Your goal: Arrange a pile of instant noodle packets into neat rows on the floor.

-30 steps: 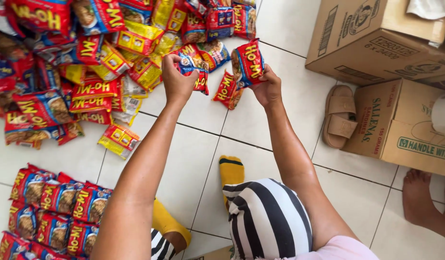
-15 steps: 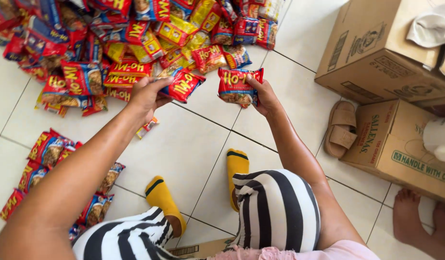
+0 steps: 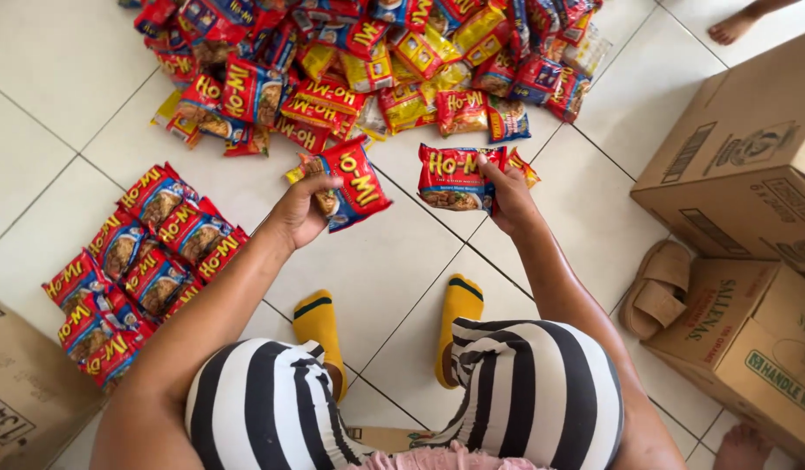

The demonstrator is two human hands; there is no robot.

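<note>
Gripping light, crinkly, crushable red noodle packets (image 3: pixel 354 184) by their edges, left hand (image 3: pixel 299 213) and right hand (image 3: pixel 507 196), pile (image 3: pixel 376 61) at twelve o'clock.

A loose heap of red and yellow plastic noodle packets (image 3: pixel 367 70) is spread on the white tiled floor (image 3: pixel 63 70). Rows of red packets (image 3: pixel 141 261) are laid left; brown cardboard boxes (image 3: pixel 751 165) are stacked right.

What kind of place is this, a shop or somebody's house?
Probably a home or small back room used for sorting stock, not a shop floor. The person sits on a white tiled floor in yellow socks, beside a heap of snack packets, cardboard boxes and a sandal.
</note>
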